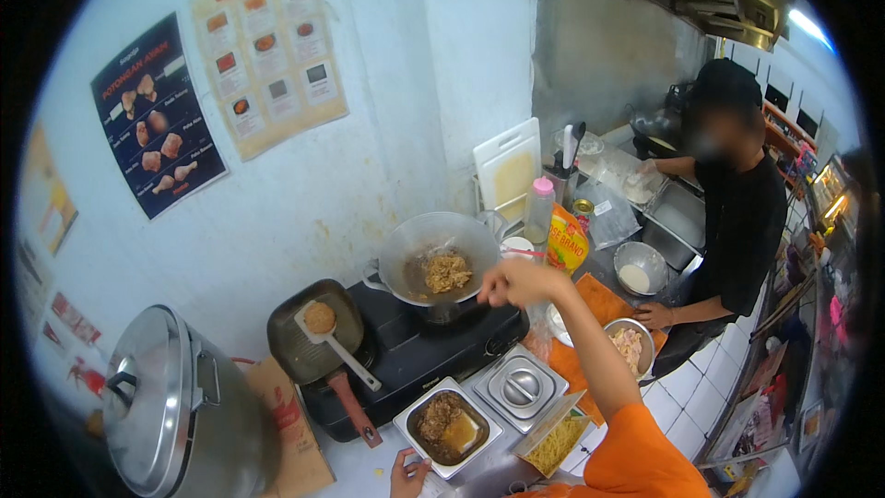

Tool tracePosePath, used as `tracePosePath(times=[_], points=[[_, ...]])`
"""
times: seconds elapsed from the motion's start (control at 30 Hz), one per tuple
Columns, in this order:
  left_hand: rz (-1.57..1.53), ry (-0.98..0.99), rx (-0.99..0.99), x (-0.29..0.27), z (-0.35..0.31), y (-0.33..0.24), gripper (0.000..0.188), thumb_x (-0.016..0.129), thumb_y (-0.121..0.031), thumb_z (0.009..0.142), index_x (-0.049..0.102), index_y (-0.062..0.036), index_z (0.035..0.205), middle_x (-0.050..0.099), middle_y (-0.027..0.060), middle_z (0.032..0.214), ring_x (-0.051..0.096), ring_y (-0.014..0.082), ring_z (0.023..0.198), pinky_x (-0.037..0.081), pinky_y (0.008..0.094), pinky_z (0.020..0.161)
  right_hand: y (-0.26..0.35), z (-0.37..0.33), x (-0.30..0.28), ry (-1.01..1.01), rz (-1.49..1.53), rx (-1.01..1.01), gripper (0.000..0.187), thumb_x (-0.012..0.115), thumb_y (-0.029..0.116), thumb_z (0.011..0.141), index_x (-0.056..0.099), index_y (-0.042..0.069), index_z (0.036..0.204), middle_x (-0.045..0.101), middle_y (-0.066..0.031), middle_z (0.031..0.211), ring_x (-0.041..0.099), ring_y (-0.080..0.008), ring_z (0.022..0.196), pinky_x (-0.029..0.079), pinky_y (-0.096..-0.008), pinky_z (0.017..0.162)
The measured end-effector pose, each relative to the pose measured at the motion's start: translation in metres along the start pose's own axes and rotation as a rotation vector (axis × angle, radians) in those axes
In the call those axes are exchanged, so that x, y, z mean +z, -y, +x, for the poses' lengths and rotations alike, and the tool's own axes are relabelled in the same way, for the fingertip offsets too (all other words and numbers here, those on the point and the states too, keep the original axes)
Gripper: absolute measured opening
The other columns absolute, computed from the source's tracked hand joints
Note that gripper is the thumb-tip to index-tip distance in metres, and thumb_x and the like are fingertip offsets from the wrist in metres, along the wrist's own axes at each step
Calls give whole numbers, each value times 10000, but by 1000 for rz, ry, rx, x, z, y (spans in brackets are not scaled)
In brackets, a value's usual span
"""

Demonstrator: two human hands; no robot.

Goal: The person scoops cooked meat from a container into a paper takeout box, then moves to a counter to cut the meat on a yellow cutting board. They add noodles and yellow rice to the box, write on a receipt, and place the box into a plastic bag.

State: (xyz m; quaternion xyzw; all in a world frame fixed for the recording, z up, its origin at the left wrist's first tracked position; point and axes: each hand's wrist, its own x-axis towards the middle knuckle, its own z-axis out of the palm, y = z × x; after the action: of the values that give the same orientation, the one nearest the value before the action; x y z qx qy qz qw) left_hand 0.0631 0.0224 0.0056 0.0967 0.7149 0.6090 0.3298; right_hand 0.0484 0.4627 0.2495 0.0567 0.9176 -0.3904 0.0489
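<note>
1. Right hand [518,283]: positioned above the near right edge of the wok [412,235], below an orange sleeve [636,452]. The fingers are partly curled, with the tips angled down toward the bowl of the wok (blur conceals the fingertips, so whether they hold anything cannot be told).

2. Left hand [408,474]: located at the lower edge of the view, at the near left corner of the square metal pan [470,404]. The fingers are bent, with a small gap between thumb and forefinger; they meet or nearly meet the rim (a firm grip cannot be confirmed).

3. Wok: seated on the rear right of the black stove [396,318]. A mound of brown food [447,272] lies at its bottom, right of centre.

4. Square metal pan: placed in front of the stove. It contains dark brown food [438,417] and lighter brown liquid. A lidded metal container [521,389] stands just beside it on the right; a box of yellow strips [558,443] is in front of that container.

5. Grill pan [293,337]: on the left of the stove, its reddish handle pointing toward the wearer. A spatula [343,361] lies across it, bearing a round brown portion [319,317].

6. Co-worker [737,212] (dark clothing): stands at the right, one hand by a bowl of pale pieces [649,361], the other over a tray of white powder.
</note>
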Motion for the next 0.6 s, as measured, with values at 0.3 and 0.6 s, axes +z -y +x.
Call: tracePosePath(times=[0.3,0.6], points=[[-12,47,13,0,-3,2,397,666,-131,910,447,-85,1237,679,67,850,633,101,796,469,227,668,14,-29,191,191,-252,-136,126,699,133,757,703,51,852,704,-115,778,690,-280,695,538,-375,599],[24,12,-14,6,-16,-2,406,661,-148,912,460,-87,1259,685,93,866,624,120,814,471,239,693,76,75,238,17,828,386,561,620,546,877,527,2,982,626,-134,651,588,-198,467,427,-316,371]])
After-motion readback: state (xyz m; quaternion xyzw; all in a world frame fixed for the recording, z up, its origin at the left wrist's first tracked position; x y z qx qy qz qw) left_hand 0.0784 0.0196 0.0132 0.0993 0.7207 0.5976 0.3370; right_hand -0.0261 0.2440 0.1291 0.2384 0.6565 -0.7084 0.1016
